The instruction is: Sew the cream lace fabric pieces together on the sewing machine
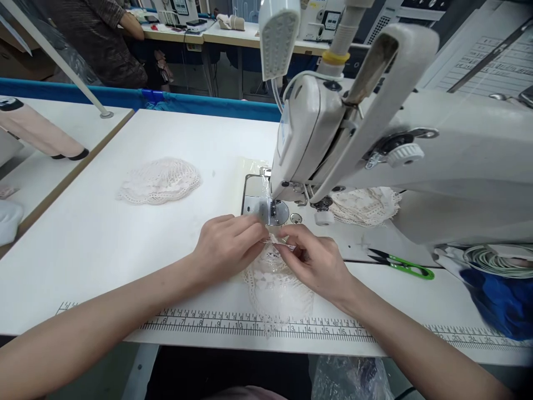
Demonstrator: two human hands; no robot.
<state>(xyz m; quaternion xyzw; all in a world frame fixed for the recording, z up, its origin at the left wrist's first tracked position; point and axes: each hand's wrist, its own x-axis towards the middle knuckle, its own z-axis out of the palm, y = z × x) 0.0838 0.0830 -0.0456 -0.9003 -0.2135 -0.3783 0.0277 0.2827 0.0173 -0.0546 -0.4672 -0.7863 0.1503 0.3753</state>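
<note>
Both hands met just in front of the sewing machine (375, 139), over a piece of white lace fabric (277, 289) that lay on the white tabletop (104, 233). The left hand (227, 244) had its fingers (254, 236) drawn narrow, pinching the upper edge of the lace just short of the presser foot (273, 211). The right hand (318, 264) faced it from the other side, its fingers (291, 244) likewise closed on the same edge, so that the two sets of fingertips nearly touched. The rest of the lace spread toward the person, its lower edge reaching across the printed ruler (258, 325) that ran along the near edge of the tabletop.

The metal needle plate (256, 205) showed just behind the left fingers, beneath the head of the machine. A lamp head (278, 39) hung above it.

A second heap of lace pieces (160, 180) rested on the tabletop well to the left, apart from the hands. A third heap of lace (366, 205) lay under the arm of the machine, behind the right hand. Green-handled thread snips (406, 265) lay on the tabletop to the right of the right hand, near but not touching it. Blue fabric (503, 303) sat at the far right edge. Another person (104, 39) stood at a table in the background.
</note>
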